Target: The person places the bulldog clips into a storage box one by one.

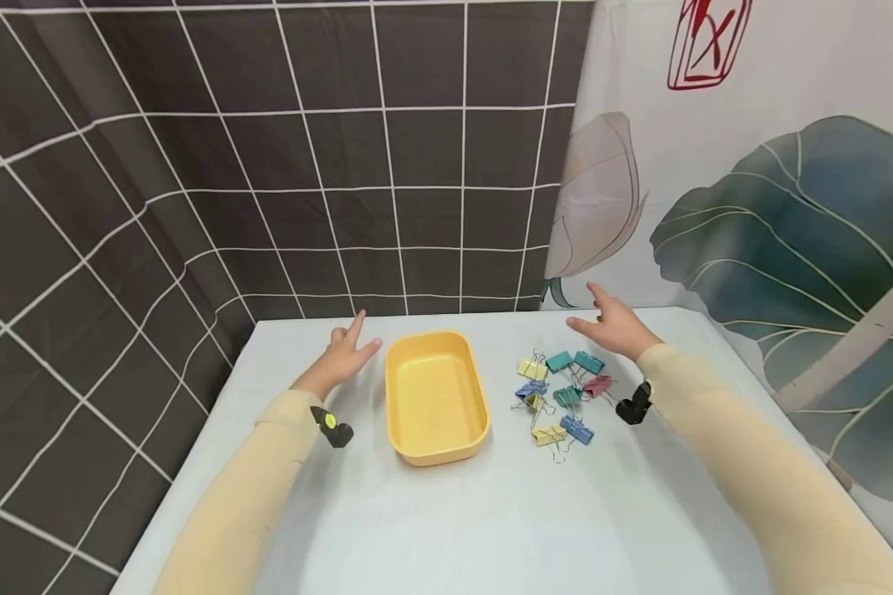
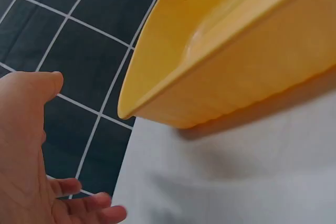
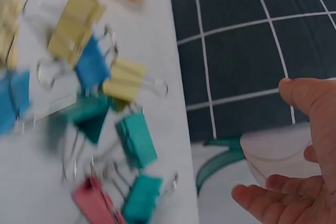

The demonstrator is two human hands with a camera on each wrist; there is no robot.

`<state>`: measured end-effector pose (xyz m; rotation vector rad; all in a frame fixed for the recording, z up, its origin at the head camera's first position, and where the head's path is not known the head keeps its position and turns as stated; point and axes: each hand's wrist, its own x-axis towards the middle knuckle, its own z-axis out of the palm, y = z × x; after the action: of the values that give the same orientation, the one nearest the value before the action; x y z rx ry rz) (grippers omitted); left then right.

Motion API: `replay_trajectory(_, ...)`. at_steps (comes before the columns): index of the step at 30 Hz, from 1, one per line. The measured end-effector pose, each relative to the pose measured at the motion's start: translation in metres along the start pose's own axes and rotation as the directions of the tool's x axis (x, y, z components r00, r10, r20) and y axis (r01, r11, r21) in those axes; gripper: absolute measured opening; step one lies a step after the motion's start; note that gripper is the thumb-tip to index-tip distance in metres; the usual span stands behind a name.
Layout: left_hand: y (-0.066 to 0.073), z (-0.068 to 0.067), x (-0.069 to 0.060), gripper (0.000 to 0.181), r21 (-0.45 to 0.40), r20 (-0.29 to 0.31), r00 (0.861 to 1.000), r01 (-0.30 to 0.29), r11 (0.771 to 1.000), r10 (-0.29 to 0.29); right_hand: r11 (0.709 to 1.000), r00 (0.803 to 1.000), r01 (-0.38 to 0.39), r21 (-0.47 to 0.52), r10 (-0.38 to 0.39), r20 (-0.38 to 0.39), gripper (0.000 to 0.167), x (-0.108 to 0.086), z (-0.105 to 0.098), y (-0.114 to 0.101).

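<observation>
My left hand (image 1: 340,357) hovers just left of a yellow plastic tray (image 1: 484,413), fingers loosely extended and holding nothing. In the left wrist view the tray's side wall (image 2: 252,72) rises beside the thumb, apart from it. On the right, my right hand (image 1: 612,327) hangs with spread fingers over the table's far right part, gripping nothing. Several binder clips lie in a loose pile near it: yellow (image 1: 532,368), teal (image 1: 589,362), blue (image 1: 576,429) and a red one (image 1: 598,385). The right wrist view shows a teal clip (image 3: 137,139) and the red clip (image 3: 95,200) closer up.
A white-covered table (image 1: 446,529) carries the tray and the clips. Behind and to the left hangs a dark cloth with a white grid (image 1: 424,149). To the right hangs a white cloth (image 1: 714,157) printed with large leaves. Each wrist wears a small black camera (image 1: 634,404).
</observation>
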<state>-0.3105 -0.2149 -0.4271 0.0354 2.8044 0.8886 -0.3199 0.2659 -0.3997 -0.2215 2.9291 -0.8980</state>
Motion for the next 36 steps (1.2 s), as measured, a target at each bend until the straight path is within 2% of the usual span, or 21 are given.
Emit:
replay_trajectory(4,0.002,0.005,0.0,0.078,-0.166,0.03,0.999,0.041,0.985,-0.036,0.992,0.998,-0.049,0.112,0.044,0.049,0.097,0.005,0.015,-0.01)
replay_trajectory(6,0.002,0.007,-0.002,0.076,-0.25,0.046,0.998,0.06,0.966,-0.051,0.984,0.995,-0.069,0.162,0.057,0.078,0.096,0.006,0.023,-0.016)
replay_trajectory(11,0.002,0.015,-0.007,0.072,-0.378,0.072,0.992,0.121,0.918,-0.101,0.969,0.992,-0.083,0.233,0.06,0.108,0.089,0.011,0.048,-0.036)
replay_trajectory(15,0.002,0.022,-0.011,0.069,-0.423,0.09,0.985,0.171,0.89,-0.146,0.956,0.986,-0.116,0.268,0.079,0.144,0.079,0.015,0.069,-0.051)
replay_trajectory(19,0.001,0.029,-0.018,0.067,-0.453,0.113,0.98,0.198,0.869,-0.164,0.925,0.98,-0.143,0.352,0.082,0.182,0.07,0.016,0.088,-0.064)
replay_trajectory(24,0.0,0.036,-0.025,0.066,-0.519,0.159,0.973,0.225,0.825,-0.165,0.883,0.968,-0.165,0.44,0.06,0.243,0.061,0.015,0.108,-0.078)
replay_trajectory(28,-0.001,0.04,-0.028,0.065,-0.566,0.177,0.974,0.218,0.795,-0.141,0.843,0.954,-0.196,0.501,0.047,0.295,0.057,0.014,0.124,-0.086)
replay_trajectory(32,-0.002,0.042,-0.029,0.066,-0.582,0.201,0.971,0.224,0.782,-0.129,0.813,0.945,-0.207,0.544,0.022,0.327,0.05,0.012,0.138,-0.09)
replay_trajectory(36,-0.002,0.044,-0.03,0.065,-0.582,0.217,0.967,0.24,0.777,-0.136,0.792,0.945,-0.218,0.57,0.025,0.327,0.042,0.01,0.147,-0.091)
